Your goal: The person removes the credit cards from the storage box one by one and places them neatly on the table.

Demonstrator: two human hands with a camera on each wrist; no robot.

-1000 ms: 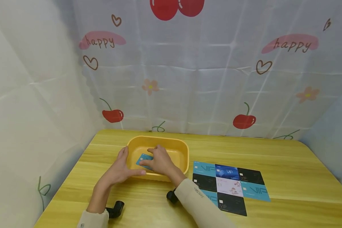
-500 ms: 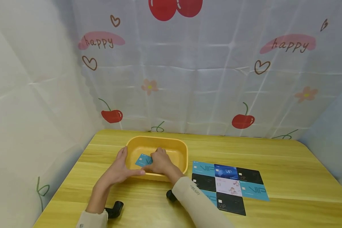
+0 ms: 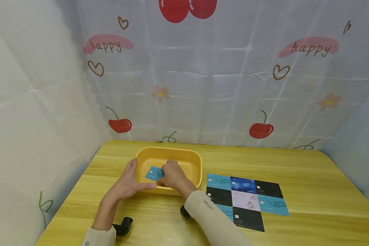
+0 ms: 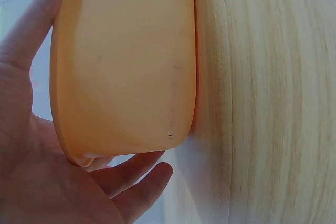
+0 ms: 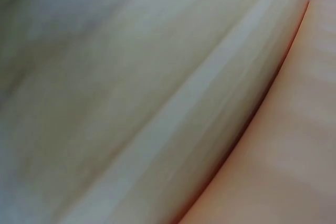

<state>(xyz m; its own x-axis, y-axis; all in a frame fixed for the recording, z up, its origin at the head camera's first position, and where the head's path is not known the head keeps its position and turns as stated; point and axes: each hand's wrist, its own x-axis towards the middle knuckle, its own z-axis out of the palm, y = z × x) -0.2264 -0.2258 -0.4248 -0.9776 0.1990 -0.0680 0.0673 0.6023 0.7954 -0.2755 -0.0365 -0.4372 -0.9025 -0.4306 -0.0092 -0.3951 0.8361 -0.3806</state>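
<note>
A yellow plastic basin [image 3: 189, 150] stands on the table, left of centre in the head view. My left hand [image 3: 126, 182] grips its left end, thumb along the front rim. In the left wrist view the fingers [image 4: 142, 192] reach round the basin's outer wall [image 4: 126, 66]. Inside the basin lies a light blue VIP card [image 3: 152, 173] with a chip. My right hand [image 3: 174, 175] reaches in over the front rim, fingers curled at the card's right end and thumb at its near edge. That end of the card is hidden by the hand. The right wrist view shows only table and basin wall [image 5: 278, 166].
Right of the basin, several VIP cards lie edge to edge in rows: light blue [image 3: 219, 181], dark blue [image 3: 243, 185], black [image 3: 249, 218] and a pink-white one [image 3: 245, 200]. Black wrist camera pieces [image 3: 123, 226] show beneath the forearms. A printed curtain [image 3: 203, 102] hangs behind the table.
My right hand's fingers, spread above the card a second ago, have curled down at its right end. The left hand keeps its hold on the basin.
</note>
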